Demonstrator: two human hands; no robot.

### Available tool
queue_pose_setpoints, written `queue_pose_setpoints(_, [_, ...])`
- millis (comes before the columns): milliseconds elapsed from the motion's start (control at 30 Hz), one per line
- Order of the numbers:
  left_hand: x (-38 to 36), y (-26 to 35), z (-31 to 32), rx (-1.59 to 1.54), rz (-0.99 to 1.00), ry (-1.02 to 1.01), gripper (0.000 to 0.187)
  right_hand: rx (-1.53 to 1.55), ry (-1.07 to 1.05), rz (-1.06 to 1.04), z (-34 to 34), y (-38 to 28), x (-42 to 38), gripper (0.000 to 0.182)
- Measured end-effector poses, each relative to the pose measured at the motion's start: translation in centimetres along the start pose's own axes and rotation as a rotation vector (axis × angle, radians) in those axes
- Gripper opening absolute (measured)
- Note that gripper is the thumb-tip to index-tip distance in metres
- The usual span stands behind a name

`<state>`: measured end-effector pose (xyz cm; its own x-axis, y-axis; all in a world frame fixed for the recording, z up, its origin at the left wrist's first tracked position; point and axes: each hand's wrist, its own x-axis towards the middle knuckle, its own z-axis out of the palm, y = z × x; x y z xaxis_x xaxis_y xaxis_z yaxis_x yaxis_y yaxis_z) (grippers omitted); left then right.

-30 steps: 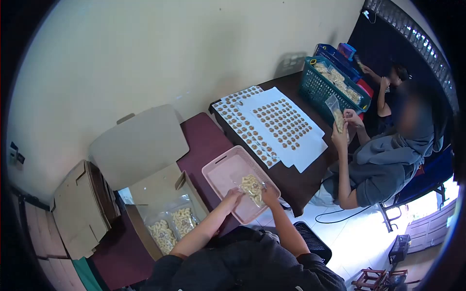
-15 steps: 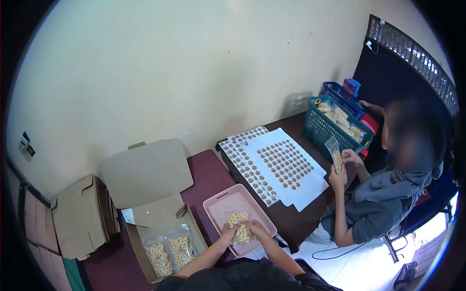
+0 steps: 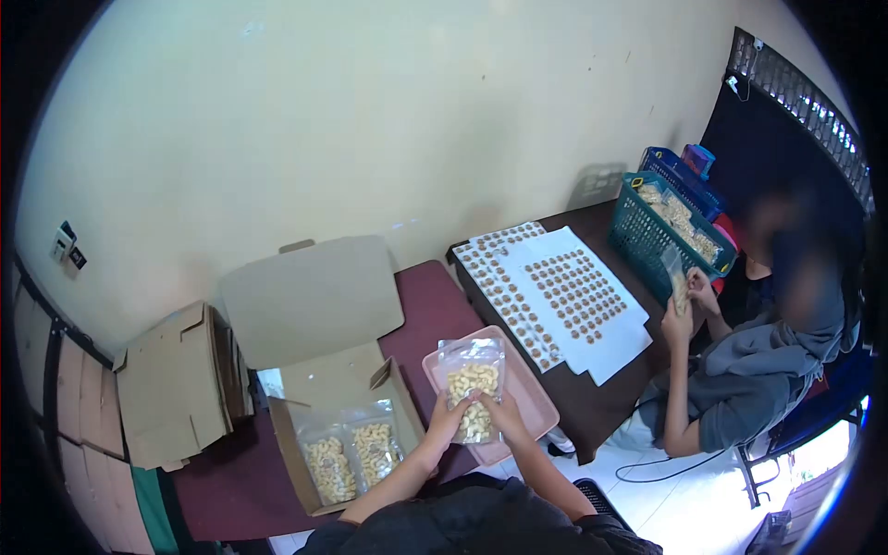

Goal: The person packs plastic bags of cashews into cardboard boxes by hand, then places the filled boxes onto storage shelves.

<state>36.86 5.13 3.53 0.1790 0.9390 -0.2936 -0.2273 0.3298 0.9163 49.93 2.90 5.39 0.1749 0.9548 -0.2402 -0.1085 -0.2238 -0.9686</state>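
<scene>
My left hand (image 3: 448,419) and my right hand (image 3: 504,418) grip the lower sides of a clear pouch (image 3: 474,375) filled with pale, curved pieces that look like cashews. The pouch faces me with its flat top edge up, above a pink plastic tray (image 3: 536,412). My thumbs lie across its front, and the other fingers are mostly hidden behind it. To the left, an open cardboard box (image 3: 319,384) holds two similar pouches, one a filled pouch (image 3: 330,470) and the other a filled pouch (image 3: 375,450) side by side.
Sheets of round brown stickers (image 3: 578,296) lie on the dark table (image 3: 592,430). A co-worker (image 3: 731,388) at the right holds another pouch (image 3: 678,282) beside a green basket (image 3: 652,240) of filled pouches. Folded cardboard (image 3: 176,388) leans at the left on the maroon surface (image 3: 425,296).
Both my hands have lifted the pouch and tilted it up, so its front and top now show fully. The whole view has shifted, with things appearing further right.
</scene>
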Motion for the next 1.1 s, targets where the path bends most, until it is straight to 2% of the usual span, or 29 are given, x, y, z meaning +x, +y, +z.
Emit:
queue_pose_setpoints(167, [-1.7,2.0,-3.7,0.036,0.051,-0.035,0.044,0.044,0.067,0.037,3.9,0.5,-1.7,0.037])
queue_pose_setpoints(233, [-2.7,2.7,-4.9,0.014,0.056,-0.053,0.044,-0.230,0.143,-0.103,5.4,1.3,-2.1,0.038])
queue_pose_setpoints(267, [-3.1,3.0,-5.7,0.003,0.068,-0.065,0.043,-0.235,0.138,-0.102,6.1,1.7,-2.4,0.038])
queue_pose_setpoints(333, [-3.9,3.4,-7.6,-0.037,0.031,-0.089,0.043,-0.055,0.103,-0.026,8.1,0.4,-3.8,0.040])
queue_pose_setpoints(400, [-4.9,3.8,-9.6,-0.112,-0.030,-0.089,0.045,-0.072,0.115,-0.026,10.0,1.2,-4.5,0.037])
queue_pose_setpoints(467, [-4.8,2.7,-11.8,-0.129,0.009,-0.112,0.047,-0.087,0.132,-0.031,11.8,1.6,-5.1,0.033])
queue_pose_setpoints(533, [-6.3,4.3,-13.3,-0.104,-0.013,-0.051,0.044,-0.310,0.195,-0.167,13.9,1.1,-6.6,0.033])
queue_pose_setpoints(600, [-7.9,5.8,-14.3,-0.050,0.026,-0.096,0.046,-0.287,0.201,-0.251,14.7,3.1,-6.5,0.033])
queue_pose_setpoints(667, [-8.6,6.0,-15.4,0.000,-0.005,-0.068,0.054,-0.033,0.172,-0.115,15.7,3.8,-6.7,0.039])
queue_pose_setpoints(700, [-6.7,2.1,-16.9,-0.036,-0.002,-0.045,0.061,-0.154,0.198,-0.086,16.2,1.6,-8.0,0.040])
queue_pose_setpoints(733, [-6.9,2.3,-16.9,-0.037,-0.001,-0.076,0.061,-0.221,0.207,-0.040,16.9,0.2,-8.9,0.042])
queue_pose_setpoints(800, [-8.4,4.2,-17.6,0.016,0.090,-0.009,0.066,-0.396,0.227,-0.140,18.4,-1.5,-10.3,0.046])
queue_pose_setpoints(833, [-9.0,5.4,-17.8,0.053,0.131,-0.073,0.063,-0.387,0.248,-0.139,18.7,-1.7,-10.4,0.046])
queue_pose_setpoints(933, [-10.2,7.4,-18.6,0.117,0.157,-0.052,0.057,-0.361,0.179,-0.202,19.5,-1.0,-10.4,0.046])
queue_pose_setpoints(1000, [-10.6,8.1,-19.2,0.045,0.215,-0.108,0.051,-0.095,0.016,-0.163,20.1,0.3,-9.2,0.044])
queue_pose_setpoints(1067, [-10.4,7.7,-20.5,0.025,0.281,-0.113,0.048,-0.072,-0.045,-0.162,20.5,0.3,-9.1,0.042])
queue_pose_setpoints(1100, [-10.4,7.6,-20.7,-0.025,0.296,-0.087,0.047,-0.014,-0.078,-0.093,20.9,-0.3,-9.1,0.044])
